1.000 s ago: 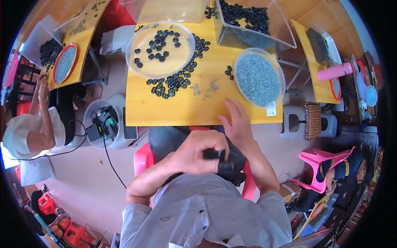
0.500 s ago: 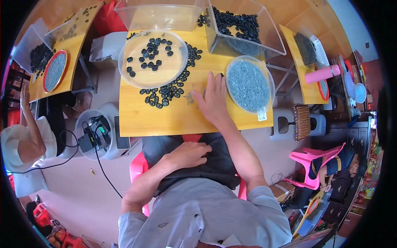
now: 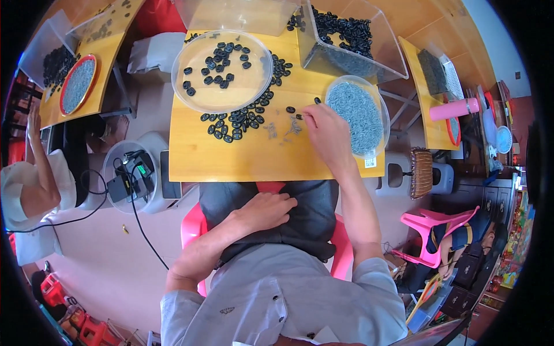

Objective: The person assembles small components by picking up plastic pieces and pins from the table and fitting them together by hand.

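Head-worn fisheye — facing down, close above lap (image 3: 311,210) and tabletop (image 3: 231,164)

The table (image 3: 231,161) has a smooth, wood-like top with a soft sheen. On it, the oval pieces (image 3: 237,136) look like slightly glossy black plastic, the round dish (image 3: 248,86) smooth clear plastic and the heaped slivers (image 3: 358,118) dull metal; at its near edge, the trousers (image 3: 314,210) and shirt (image 3: 248,294) are matt cloth, the chair (image 3: 344,248) shiny plastic.
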